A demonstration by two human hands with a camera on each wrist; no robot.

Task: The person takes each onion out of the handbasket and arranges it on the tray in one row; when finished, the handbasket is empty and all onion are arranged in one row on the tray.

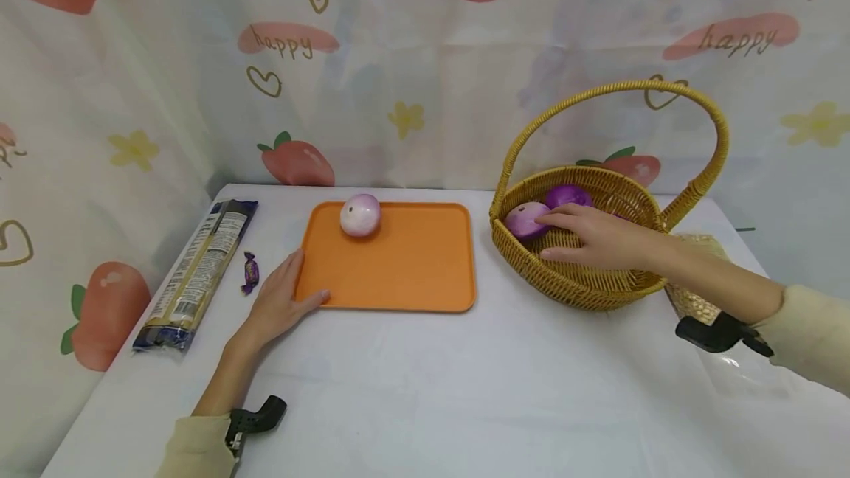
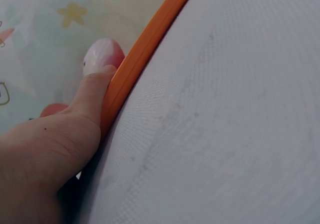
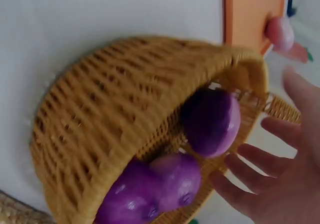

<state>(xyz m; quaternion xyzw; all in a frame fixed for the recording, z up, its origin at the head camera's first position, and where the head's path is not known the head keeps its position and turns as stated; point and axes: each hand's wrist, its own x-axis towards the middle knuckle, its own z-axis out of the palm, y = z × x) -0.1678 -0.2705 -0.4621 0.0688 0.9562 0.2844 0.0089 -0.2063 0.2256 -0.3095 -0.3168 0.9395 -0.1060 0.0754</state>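
My left hand [image 1: 279,299] rests at the near left corner of the orange tray [image 1: 398,271]. In the left wrist view its thumb lies fairly straight over the rim. One round, pale purple-and-white onion [image 1: 361,215] sits at the back of the tray. Over the wicker basket [image 1: 564,288], my right hand [image 1: 593,237] stretches its fingers towards an onion [image 1: 524,220] at the basket's left side. In the right wrist view the spread fingers stand beside a dark purple onion [image 3: 215,121], with two more purple onions [image 3: 176,180] lower in the basket.
A tall arched handle [image 1: 620,85] rises over the basket. On the left lie a long printed packet [image 1: 199,271] and a small purple wrapped candy [image 1: 250,274]. A clear bag of pale grains [image 1: 693,301] lies right of the basket. Behind the white table hangs a printed curtain [image 1: 438,94].
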